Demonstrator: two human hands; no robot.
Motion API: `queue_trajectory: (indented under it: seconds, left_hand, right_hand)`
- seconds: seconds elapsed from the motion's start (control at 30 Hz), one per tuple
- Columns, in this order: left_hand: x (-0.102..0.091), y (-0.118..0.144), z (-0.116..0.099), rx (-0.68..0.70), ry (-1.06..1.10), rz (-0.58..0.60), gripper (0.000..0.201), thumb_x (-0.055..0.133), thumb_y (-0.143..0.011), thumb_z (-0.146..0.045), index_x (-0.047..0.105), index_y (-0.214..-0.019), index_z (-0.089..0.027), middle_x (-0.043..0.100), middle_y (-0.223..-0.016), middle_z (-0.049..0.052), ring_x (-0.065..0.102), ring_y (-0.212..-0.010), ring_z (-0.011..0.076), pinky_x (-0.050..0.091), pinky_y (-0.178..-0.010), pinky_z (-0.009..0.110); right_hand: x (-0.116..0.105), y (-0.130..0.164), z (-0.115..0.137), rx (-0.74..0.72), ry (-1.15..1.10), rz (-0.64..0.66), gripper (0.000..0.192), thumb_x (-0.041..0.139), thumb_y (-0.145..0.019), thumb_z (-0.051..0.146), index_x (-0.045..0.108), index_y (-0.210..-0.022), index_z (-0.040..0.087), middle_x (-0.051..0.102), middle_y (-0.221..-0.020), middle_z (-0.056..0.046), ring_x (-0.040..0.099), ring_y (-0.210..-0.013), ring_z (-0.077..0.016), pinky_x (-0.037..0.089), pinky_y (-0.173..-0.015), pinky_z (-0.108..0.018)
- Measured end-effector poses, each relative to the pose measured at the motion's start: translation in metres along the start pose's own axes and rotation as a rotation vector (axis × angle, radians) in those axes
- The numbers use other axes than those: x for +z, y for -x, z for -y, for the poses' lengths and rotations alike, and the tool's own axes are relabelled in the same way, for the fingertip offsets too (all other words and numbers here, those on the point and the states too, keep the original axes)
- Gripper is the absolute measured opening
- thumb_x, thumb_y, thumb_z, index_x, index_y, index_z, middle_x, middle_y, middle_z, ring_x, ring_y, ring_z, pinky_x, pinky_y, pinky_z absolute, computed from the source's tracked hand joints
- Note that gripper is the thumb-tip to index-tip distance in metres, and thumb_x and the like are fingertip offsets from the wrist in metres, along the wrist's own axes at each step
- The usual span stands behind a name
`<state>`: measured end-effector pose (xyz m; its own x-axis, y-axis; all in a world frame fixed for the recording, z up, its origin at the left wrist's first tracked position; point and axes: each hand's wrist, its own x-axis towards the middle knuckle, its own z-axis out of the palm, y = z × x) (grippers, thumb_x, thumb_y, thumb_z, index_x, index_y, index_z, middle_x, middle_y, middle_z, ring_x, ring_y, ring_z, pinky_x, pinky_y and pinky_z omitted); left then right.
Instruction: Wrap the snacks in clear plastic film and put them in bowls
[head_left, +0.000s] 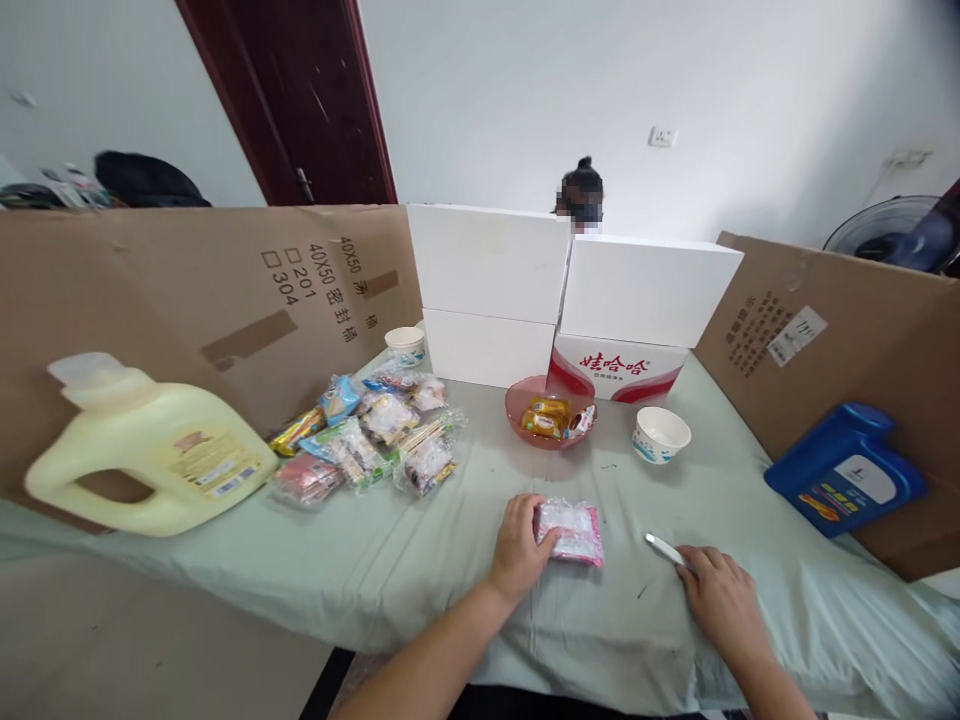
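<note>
The surface (420, 560) is covered with a pale green cloth, and cardboard walls (187, 290) stand around it. The yellow detergent jug (150, 450) lies on its side at the left, close to the front edge; a pull on the cloth could probably roll it off. The blue jug (844, 468) leans against the cardboard at the right and could slide down the same way. The heap of snack packets (367, 440) lies well apart from the hands, and the red bowl (551, 410) with a few packets stands behind them.

The left hand (521, 545) rests on the pink packet (571, 530), fingers pressing its left end flat to the cloth, near the front edge; too much pressure may crush what is inside. The right hand (720, 595) grasps a small white tool (664, 547) with the fingertips, its tip pointing toward the packet. If it has a blade, which cannot be told, a slip could reach the left fingers.
</note>
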<state>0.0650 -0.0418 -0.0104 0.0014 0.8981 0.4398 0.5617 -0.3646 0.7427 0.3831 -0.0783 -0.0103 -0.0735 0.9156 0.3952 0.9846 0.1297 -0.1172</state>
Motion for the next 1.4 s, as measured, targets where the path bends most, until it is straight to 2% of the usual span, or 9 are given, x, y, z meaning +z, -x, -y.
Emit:
queue_trajectory:
  seconds: [0.13,0.33,0.67,0.77,0.9,1.0,1.1,1.27,1.4]
  left_hand:
    - [0.002,0.001,0.002,-0.033,0.032,-0.008,0.045,0.065,-0.073,-0.019,0.047,-0.115,-0.021,0.057,-0.101,0.006,0.057,-0.095,0.0222,0.05,-0.084,0.038]
    - [-0.001,0.001,0.002,-0.043,0.068,0.028,0.054,0.063,-0.071,-0.018,0.043,-0.122,-0.021,0.055,-0.106,0.007,0.056,-0.1,0.0225,0.049,-0.087,0.038]
    - [-0.001,-0.001,0.008,0.097,0.059,0.095,0.061,0.065,-0.081,-0.042,0.042,-0.134,-0.02,0.051,-0.129,0.014,0.048,-0.118,0.0297,0.043,-0.099,0.049]
    - [-0.002,-0.003,0.005,0.121,0.017,0.158,0.08,0.074,-0.072,-0.049,0.04,-0.14,-0.021,0.052,-0.129,0.013,0.046,-0.119,0.032,0.039,-0.102,0.051]
    - [-0.003,-0.004,-0.004,0.096,0.059,0.141,0.035,0.064,-0.082,-0.04,0.066,-0.112,-0.023,0.058,-0.114,0.009,0.052,-0.108,0.0264,0.043,-0.097,0.045]
    - [-0.012,-0.007,-0.001,-0.03,0.218,0.052,0.026,0.057,-0.085,-0.041,0.072,-0.085,-0.02,0.06,-0.106,0.01,0.059,-0.097,0.0222,0.049,-0.087,0.037]
    - [-0.038,-0.01,0.017,-0.225,0.307,-0.07,0.031,0.057,-0.081,-0.047,0.067,-0.078,-0.018,0.065,-0.085,0.007,0.063,-0.076,0.0188,0.052,-0.07,0.031]
    - [-0.092,-0.001,0.05,-0.37,0.261,-0.285,0.037,0.049,-0.083,-0.054,0.056,-0.084,-0.018,0.06,-0.065,0.001,0.06,-0.057,0.0168,0.05,-0.056,0.029]
    - [-0.102,0.014,0.034,-0.149,0.059,-0.279,0.026,0.051,-0.087,-0.044,0.057,-0.088,-0.019,0.061,-0.074,0.002,0.06,-0.068,0.0167,0.05,-0.066,0.029]
  right_hand:
    - [-0.017,-0.027,0.062,-0.152,-0.187,0.005,0.03,0.035,-0.097,0.031,0.058,-0.113,0.021,0.061,-0.103,-0.008,0.062,-0.081,-0.0162,0.048,-0.07,-0.027]
    - [-0.028,-0.06,0.141,-0.439,-0.007,0.174,0.024,0.044,-0.091,0.015,0.063,-0.103,0.025,0.062,-0.088,-0.003,0.06,-0.068,-0.0154,0.043,-0.062,-0.026]
    - [-0.013,-0.011,-0.012,-0.092,-0.009,0.176,0.026,0.049,-0.088,0.034,0.068,-0.103,0.024,0.066,-0.095,-0.008,0.063,-0.089,-0.0255,0.049,-0.077,-0.039]
    - [-0.017,-0.009,0.011,-0.063,-0.182,0.037,0.045,0.056,-0.084,0.047,0.058,-0.122,0.022,0.061,-0.118,-0.012,0.055,-0.111,-0.0296,0.046,-0.092,-0.045]
    - [-0.014,-0.03,0.087,-0.18,-0.481,0.055,0.08,0.067,-0.075,0.051,0.035,-0.143,0.023,0.046,-0.141,-0.011,0.042,-0.13,-0.0279,0.038,-0.105,-0.045]
    - [0.0,-0.048,0.115,-0.146,-0.589,0.049,0.05,0.064,-0.076,0.046,0.059,-0.12,0.023,0.063,-0.12,-0.009,0.053,-0.119,-0.0273,0.039,-0.103,-0.045]
    - [0.012,-0.052,0.098,0.005,-0.614,-0.014,0.029,0.046,-0.085,0.042,0.067,-0.091,0.022,0.071,-0.093,-0.008,0.065,-0.092,-0.0233,0.049,-0.087,-0.04]
    - [0.007,-0.032,0.043,0.251,-0.577,-0.151,0.035,0.043,-0.084,0.046,0.063,-0.092,0.017,0.07,-0.086,-0.01,0.065,-0.074,-0.0222,0.053,-0.069,-0.038]
    - [-0.02,-0.016,0.054,0.149,-0.558,-0.228,0.028,0.047,-0.088,0.043,0.06,-0.097,0.02,0.067,-0.092,-0.009,0.063,-0.083,-0.0215,0.051,-0.077,-0.038]
